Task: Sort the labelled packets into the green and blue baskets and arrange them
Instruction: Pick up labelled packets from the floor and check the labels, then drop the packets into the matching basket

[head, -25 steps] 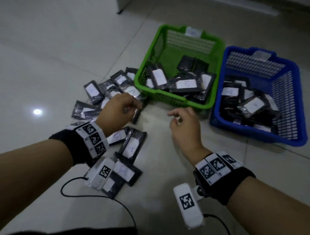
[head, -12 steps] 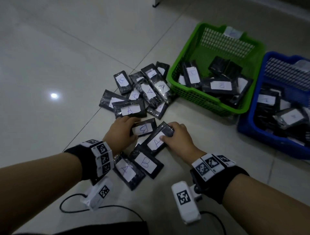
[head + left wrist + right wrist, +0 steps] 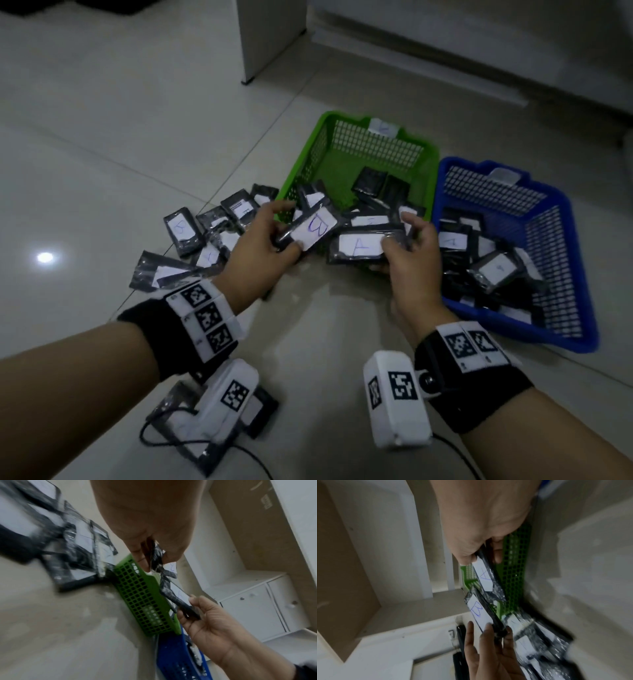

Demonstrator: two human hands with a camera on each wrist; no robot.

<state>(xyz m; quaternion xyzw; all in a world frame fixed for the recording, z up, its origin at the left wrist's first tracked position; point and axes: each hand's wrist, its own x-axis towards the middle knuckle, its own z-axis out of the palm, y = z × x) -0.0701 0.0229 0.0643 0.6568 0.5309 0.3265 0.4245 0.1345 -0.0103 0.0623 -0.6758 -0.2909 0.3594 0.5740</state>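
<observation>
My left hand (image 3: 270,236) pinches a black packet labelled B (image 3: 313,228) in the air at the near rim of the green basket (image 3: 424,147). Beside it, my right hand (image 3: 407,240) grips a black packet labelled A (image 3: 359,245), also raised by that rim. The right wrist view shows both labels, the A packet (image 3: 483,578) above the B packet (image 3: 477,612). The green basket holds several packets. The blue basket (image 3: 561,212) stands to its right with several more. Loose packets (image 3: 183,229) lie on the floor left of the green basket.
Two more packets (image 3: 178,404) lie on the floor near my left wrist, partly hidden by the wrist camera. A white furniture leg (image 3: 260,41) and a white cabinet base stand behind the baskets. A light glare (image 3: 45,257) shows on the pale tiled floor at left.
Both hands were on packets lying on the floor; now each has lifted one packet and carried it up toward the green basket. The head view has tilted upward.
</observation>
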